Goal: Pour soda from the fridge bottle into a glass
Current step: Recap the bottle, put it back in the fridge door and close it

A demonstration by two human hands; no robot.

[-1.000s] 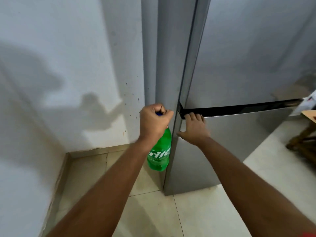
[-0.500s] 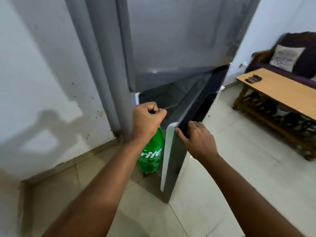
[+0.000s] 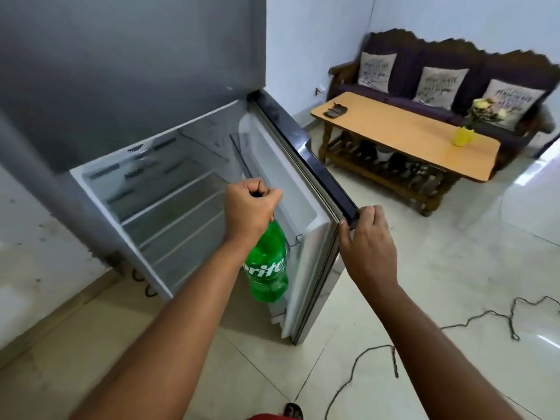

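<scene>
Swung wide open now, fridge door (image 3: pixel 306 237), only a little way open half a second ago. Shelves (image 3: pixel 169 207) inside now in plain sight, white and bare. More of the room showing than before, too.

Left hand (image 3: pixel 250 207) closed tight in a fist around the top of the green soda bottle (image 3: pixel 268 268). Cap hidden inside that grip. Bottle hanging straight down below the fist, in front of the open fridge, just beside the inner side of the door, up off the floor (image 3: pixel 424 283). White letters across its label.

Right hand (image 3: pixel 368 250) gripping the top outer corner of the door, fingers curled over the dark edge, thumb on the near side.

Further back, a wooden table (image 3: pixel 394 131) with a yellow cup (image 3: pixel 462 136) of flowers and a small dark thing (image 3: pixel 335 110), too blurry to name. Behind it a dark sofa (image 3: pixel 439 65) with three pale cushions. Thin black cord (image 3: pixel 454 334) lying in loops across the pale tiles. No glass in sight.
</scene>
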